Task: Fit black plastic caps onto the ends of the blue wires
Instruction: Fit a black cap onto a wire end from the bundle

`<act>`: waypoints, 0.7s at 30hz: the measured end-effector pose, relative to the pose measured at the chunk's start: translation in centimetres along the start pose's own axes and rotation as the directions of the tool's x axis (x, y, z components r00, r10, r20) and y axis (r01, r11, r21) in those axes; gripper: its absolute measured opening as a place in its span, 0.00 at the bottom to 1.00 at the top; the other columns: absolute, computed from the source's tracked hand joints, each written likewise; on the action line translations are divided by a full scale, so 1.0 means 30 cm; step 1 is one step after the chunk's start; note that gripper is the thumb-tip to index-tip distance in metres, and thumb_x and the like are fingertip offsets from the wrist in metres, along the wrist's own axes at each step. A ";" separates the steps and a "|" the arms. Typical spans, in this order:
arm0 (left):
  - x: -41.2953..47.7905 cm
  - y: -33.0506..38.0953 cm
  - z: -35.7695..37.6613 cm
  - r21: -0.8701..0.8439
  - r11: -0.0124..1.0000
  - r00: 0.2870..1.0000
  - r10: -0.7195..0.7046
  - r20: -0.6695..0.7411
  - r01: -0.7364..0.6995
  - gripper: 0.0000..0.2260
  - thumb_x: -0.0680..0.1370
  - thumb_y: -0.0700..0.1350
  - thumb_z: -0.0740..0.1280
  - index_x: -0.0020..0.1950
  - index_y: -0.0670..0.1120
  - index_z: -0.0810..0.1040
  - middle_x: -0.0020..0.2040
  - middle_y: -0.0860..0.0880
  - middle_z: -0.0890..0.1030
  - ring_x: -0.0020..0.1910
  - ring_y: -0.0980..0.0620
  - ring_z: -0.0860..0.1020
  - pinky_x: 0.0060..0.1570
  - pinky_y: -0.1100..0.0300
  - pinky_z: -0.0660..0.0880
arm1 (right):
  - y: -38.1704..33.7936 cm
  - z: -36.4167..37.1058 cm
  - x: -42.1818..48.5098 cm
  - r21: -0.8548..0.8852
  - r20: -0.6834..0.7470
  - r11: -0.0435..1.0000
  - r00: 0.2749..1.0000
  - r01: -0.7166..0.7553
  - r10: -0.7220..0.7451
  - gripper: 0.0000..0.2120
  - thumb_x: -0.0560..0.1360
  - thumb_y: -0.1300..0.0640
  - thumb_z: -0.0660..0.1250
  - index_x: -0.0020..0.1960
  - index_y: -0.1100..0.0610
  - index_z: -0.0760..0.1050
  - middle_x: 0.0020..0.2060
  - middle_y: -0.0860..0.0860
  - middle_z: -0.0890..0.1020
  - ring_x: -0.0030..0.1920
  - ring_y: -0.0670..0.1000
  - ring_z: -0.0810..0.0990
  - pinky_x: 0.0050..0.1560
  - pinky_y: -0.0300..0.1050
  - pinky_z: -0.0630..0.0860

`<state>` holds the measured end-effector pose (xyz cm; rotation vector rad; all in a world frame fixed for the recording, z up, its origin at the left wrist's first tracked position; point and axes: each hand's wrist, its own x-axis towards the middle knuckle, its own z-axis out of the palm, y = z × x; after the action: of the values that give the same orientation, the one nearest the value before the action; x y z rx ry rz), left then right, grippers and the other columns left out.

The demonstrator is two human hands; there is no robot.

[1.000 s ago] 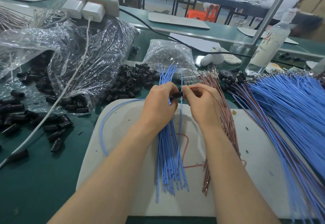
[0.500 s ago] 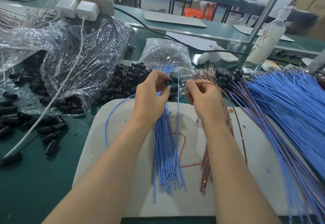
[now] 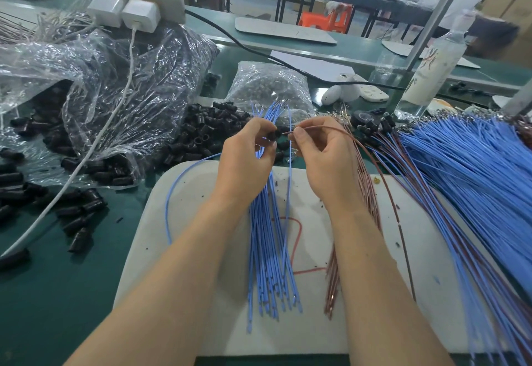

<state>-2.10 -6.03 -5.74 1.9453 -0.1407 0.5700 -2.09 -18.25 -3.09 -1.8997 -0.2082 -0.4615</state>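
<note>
– Black plastic cap (image 3: 273, 135): where is it being held?
– It is being pinched between the thumb and fingertips of the left hand (image 3: 247, 161), above the far end of the blue wire bundle (image 3: 270, 250), which is lying on the white board (image 3: 201, 322).
– And what is being gripped by the right hand (image 3: 325, 158)?
– A thin brown wire (image 3: 319, 127) is being pinched near its tip by the thumb and forefinger, with the other fingers curled in. The tip is being pointed at the cap's end, just beside it; whether the two are touching cannot be told.
– Where are the spare caps lying?
– A loose pile of caps (image 3: 207, 132) is lying on the green table (image 3: 57, 293) just beyond the left hand, and more are being held in a crumpled clear bag (image 3: 129, 83) further left.
– What else is lying near the hands?
– A brown wire bundle (image 3: 335, 279) is lying beside the blue one, a single blue wire (image 3: 167, 216) is looping out to the left, and a large heap of blue wires (image 3: 475, 178) is spreading across the right side.
</note>
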 end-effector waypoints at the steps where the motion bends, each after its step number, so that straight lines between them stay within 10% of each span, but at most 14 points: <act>1: 0.001 -0.001 0.000 0.008 1.000 1.000 -0.002 -0.007 0.002 0.09 0.75 0.36 0.66 0.52 0.46 0.77 0.43 0.58 0.79 0.43 0.61 0.77 0.47 0.71 0.72 | 0.003 0.000 0.001 -0.018 -0.019 1.000 1.000 -0.001 0.000 0.05 0.76 0.60 0.67 0.44 0.51 0.75 0.40 0.49 0.82 0.44 0.48 0.82 0.52 0.51 0.79; 21: -0.002 0.006 0.013 0.001 1.000 0.992 0.014 0.125 -0.014 0.08 0.77 0.40 0.67 0.53 0.50 0.80 0.43 0.55 0.82 0.42 0.56 0.81 0.45 0.66 0.76 | 0.035 0.021 0.006 0.177 0.070 0.949 0.965 -0.262 0.253 0.06 0.75 0.57 0.69 0.39 0.51 0.78 0.34 0.51 0.84 0.37 0.48 0.83 0.42 0.44 0.81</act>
<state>-2.09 -6.45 -5.75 1.9832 -0.2332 0.4574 -1.40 -18.06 -4.10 -1.7260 -0.0301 -0.2127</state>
